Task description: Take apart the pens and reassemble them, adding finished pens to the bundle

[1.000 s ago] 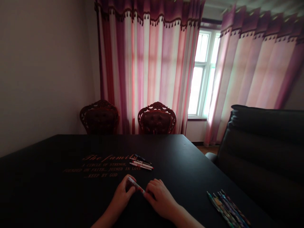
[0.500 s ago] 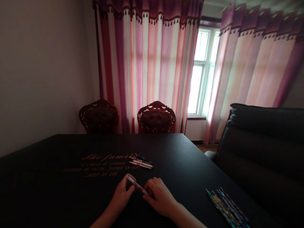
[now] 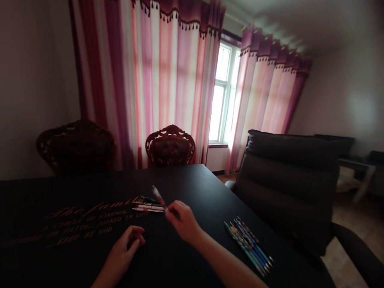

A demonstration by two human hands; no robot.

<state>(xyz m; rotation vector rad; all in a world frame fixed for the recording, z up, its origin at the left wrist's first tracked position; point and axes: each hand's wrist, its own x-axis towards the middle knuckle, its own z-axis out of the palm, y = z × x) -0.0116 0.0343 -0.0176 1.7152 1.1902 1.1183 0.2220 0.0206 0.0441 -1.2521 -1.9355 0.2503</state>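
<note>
Black table edge lies well beyond right hand.

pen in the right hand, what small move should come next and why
Probably lower the red-and-white pen onto the small row of pens on the black table. The right hand pinches it, tilted up, right beside that row, and the left hand rests empty, so setting it down there looks like the shortest move.

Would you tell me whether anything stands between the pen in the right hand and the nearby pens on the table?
Nothing visible does: the pen in the right hand is held just beside the nearby pens.
</note>
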